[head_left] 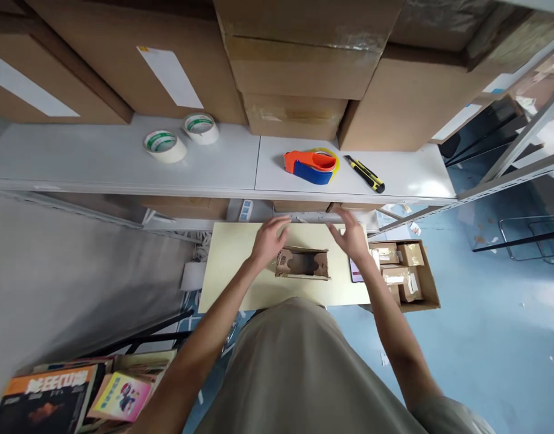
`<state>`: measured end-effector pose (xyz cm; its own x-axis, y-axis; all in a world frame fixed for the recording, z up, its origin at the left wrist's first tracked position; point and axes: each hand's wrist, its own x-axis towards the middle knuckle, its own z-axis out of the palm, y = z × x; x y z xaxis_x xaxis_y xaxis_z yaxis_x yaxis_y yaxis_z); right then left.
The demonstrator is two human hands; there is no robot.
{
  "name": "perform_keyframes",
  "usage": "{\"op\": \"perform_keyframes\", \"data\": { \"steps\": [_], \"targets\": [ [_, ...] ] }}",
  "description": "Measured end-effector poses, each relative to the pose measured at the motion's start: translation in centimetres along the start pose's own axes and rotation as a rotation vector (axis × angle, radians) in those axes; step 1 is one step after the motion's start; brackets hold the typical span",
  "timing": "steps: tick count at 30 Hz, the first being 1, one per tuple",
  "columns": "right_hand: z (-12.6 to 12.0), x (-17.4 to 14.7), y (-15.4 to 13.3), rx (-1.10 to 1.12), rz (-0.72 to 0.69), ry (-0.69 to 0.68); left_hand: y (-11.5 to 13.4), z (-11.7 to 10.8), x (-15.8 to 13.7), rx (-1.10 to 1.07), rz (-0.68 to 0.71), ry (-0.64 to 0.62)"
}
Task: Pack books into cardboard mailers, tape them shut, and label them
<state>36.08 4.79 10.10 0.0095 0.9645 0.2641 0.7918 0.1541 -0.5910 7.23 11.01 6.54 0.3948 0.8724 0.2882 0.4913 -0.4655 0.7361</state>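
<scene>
A small open cardboard box (pixel 302 277) stands on the pale yellow table (pixel 231 259) in front of me, its inside dark. My left hand (pixel 270 242) is just beyond the box's left end, fingers apart, with nothing in it. Over the right side of the table, my right hand (pixel 349 236) has its thumb and fingers spread and is also without anything. Partly covered by my right forearm lies a phone (pixel 355 272) with its screen lit.
The grey shelf (pixel 231 163) behind holds two tape rolls (pixel 165 146), an orange and blue tape dispenser (pixel 310 166), a utility knife (pixel 366 174) and large cartons (pixel 299 72). A carton of small taped boxes (pixel 433 292) is at right. Magazines (pixel 46 398) lie at lower left.
</scene>
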Motion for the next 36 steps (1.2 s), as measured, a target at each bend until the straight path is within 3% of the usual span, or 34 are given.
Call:
{"op": "perform_keyframes", "data": {
  "steps": [3, 6, 9, 12, 15, 19, 24, 27, 31, 36],
  "targets": [
    [-1.9, 8.7, -3.0, -0.185, -0.147, 0.042, 3.9, -2.0, 6.4, -0.076, 0.121, 0.154],
    [-1.4, 15.1, -4.7, -0.401, -0.119, -0.076, 6.9, -3.1, 10.4, -0.100, 0.163, 0.251],
    [0.1, 18.0, -5.5, -0.547, -0.036, -0.275, 8.0, -3.1, 11.3, -0.129, 0.154, 0.283],
    [1.1, 18.1, -5.6, -0.577, 0.001, -0.303, 7.5, -2.4, 10.0, -0.172, 0.096, 0.269],
    [1.3, 15.9, -5.4, -0.499, 0.023, -0.196, 6.3, -1.3, 7.4, -0.265, -0.013, 0.245],
    [1.1, 9.0, -5.6, -0.229, 0.080, -0.063, 5.6, -0.1, 2.2, -0.456, -0.174, 0.223],
    [2.3, -1.5, -7.2, 0.376, 0.235, -0.143, 7.1, 0.5, -4.8, -0.608, -0.325, 0.150],
    [4.0, -5.8, -8.1, 0.614, 0.334, -0.222, 7.9, 0.6, -8.1, -0.630, -0.392, 0.111],
    [6.1, -8.7, -8.8, 0.687, 0.412, -0.251, 8.4, 0.4, -10.8, -0.611, -0.472, 0.109],
    [6.7, -10.1, -9.3, 0.705, 0.407, -0.268, 9.0, 0.0, -12.3, -0.578, -0.483, 0.059]
  ]
}}
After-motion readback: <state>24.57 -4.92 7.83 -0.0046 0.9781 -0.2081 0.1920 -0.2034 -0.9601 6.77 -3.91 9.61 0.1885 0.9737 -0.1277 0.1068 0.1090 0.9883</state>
